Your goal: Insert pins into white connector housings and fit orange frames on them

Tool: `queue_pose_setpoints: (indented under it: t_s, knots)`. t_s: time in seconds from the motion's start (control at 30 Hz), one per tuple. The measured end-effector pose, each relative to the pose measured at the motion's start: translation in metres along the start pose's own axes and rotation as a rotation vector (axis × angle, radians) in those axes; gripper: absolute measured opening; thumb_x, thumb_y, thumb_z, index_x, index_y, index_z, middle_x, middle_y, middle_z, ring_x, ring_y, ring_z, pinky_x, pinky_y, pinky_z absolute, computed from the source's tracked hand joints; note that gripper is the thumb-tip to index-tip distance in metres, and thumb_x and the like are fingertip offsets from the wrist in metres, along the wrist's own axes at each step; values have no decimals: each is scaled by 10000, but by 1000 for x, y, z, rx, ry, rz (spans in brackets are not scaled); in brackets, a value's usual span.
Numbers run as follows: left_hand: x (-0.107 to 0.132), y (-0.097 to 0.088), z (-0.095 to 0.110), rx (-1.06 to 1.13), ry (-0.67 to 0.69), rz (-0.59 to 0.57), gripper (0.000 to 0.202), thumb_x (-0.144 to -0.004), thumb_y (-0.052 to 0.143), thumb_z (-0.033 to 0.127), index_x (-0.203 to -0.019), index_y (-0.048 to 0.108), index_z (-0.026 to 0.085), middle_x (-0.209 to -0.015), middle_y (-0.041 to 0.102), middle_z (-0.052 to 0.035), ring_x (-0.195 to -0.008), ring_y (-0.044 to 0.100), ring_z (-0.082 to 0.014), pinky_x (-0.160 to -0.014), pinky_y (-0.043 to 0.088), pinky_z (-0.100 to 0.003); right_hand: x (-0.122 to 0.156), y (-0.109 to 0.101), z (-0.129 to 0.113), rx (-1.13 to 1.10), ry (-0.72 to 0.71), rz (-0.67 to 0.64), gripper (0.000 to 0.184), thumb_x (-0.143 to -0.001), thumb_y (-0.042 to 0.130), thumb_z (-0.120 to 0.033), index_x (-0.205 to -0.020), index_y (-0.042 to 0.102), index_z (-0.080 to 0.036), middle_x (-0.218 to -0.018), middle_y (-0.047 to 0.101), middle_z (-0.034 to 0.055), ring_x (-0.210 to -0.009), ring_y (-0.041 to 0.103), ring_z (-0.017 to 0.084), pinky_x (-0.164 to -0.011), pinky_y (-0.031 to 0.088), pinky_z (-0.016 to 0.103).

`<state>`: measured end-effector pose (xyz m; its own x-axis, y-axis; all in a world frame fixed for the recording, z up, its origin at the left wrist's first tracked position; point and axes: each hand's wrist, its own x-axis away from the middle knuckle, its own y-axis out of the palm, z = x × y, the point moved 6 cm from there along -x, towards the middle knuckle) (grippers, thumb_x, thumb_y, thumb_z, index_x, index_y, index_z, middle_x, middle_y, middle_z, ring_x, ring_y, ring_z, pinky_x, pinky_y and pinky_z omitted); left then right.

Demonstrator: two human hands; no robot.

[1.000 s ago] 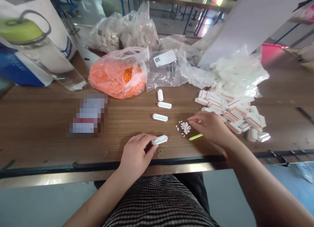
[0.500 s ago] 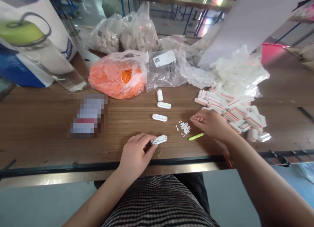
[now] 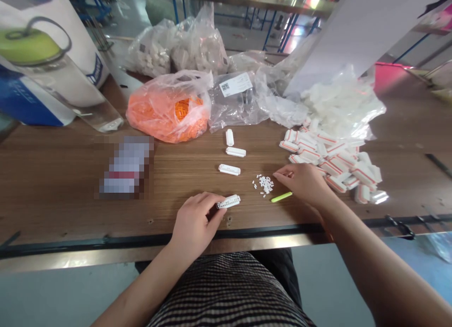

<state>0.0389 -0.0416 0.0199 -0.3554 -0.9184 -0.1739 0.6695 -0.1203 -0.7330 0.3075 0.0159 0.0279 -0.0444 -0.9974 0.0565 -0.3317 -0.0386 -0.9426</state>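
Between the thumb and fingers of my left hand (image 3: 197,218) is one end of a white connector housing (image 3: 229,202) with a row of small holes along it. My right hand (image 3: 300,181) hovers just right of a heap of tiny white plastic pieces (image 3: 265,183), its thumb and forefinger pinched together; whatever sits at the tips is too small to make out. Partly beneath that hand lies a yellow-green handled tool (image 3: 281,197). Beyond the left hand, three more white housings rest in a column: a near one (image 3: 229,169), a middle one (image 3: 236,151) and a far one (image 3: 230,137).
Many white housings with orange strips (image 3: 335,159) are piled at right, before a clear plastic bag (image 3: 348,101). Along the back stand a bag of orange parts (image 3: 169,110) and bags of white parts (image 3: 151,53). A bottle (image 3: 77,86) and a blurred-out item (image 3: 125,167) are at left.
My right hand has shifted slightly toward me, its fingertips lower beside the heap of tiny pieces. My left hand keeps its grip on the connector housing.
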Motion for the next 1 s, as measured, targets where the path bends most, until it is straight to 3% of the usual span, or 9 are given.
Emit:
queue_pose_setpoints:
  t_s: [0.23,0.37,0.53,0.63,0.83,1.0]
  knots:
    - [0,1,0,14,-12,-11,115,-876,636,183,-983,651,226,-881,684,-3,-783,610,-186,-705,476,-340,-5,6,4,-147,92,5,160,-719,615,-284,-663,737,-197,-568,688,19,-561,620,189,-537,404,296]
    - [0,0,0,13,-7,0,106,-876,638,190,-976,653,221,-866,682,-10,-778,608,-190,-698,475,-341,0,5,-4,-352,74,35,145,-721,632,-289,-689,725,-181,-616,705,23,-576,623,175,-551,441,287]
    - [1,0,1,-1,-23,-18,108,-882,624,197,-980,662,225,-848,676,-9,-758,607,-185,-703,476,-345,26,8,-62,-517,-238,-75,143,-799,627,-276,-706,708,-203,-727,732,14,-677,644,160,-682,480,303]
    - [1,0,1,-10,-27,-13,105,-880,622,199,-972,667,222,-831,668,-12,-756,606,-190,-705,477,-350,40,15,-94,-515,-400,-143,152,-831,608,-239,-708,694,-214,-644,678,-20,-623,590,128,-702,455,309]
    - [2,1,0,8,-23,0,107,-889,610,218,-980,667,227,-857,677,-19,-762,602,-187,-699,479,-340,41,26,-107,-434,-489,-94,158,-854,586,-220,-718,667,-211,-626,643,-34,-622,561,119,-744,401,343]
    - [2,1,0,12,-23,-5,104,-894,609,220,-981,667,227,-855,678,-14,-763,604,-189,-721,480,-361,43,23,-112,-297,-575,-33,168,-866,570,-208,-727,664,-206,-630,631,-23,-632,557,133,-734,384,346]
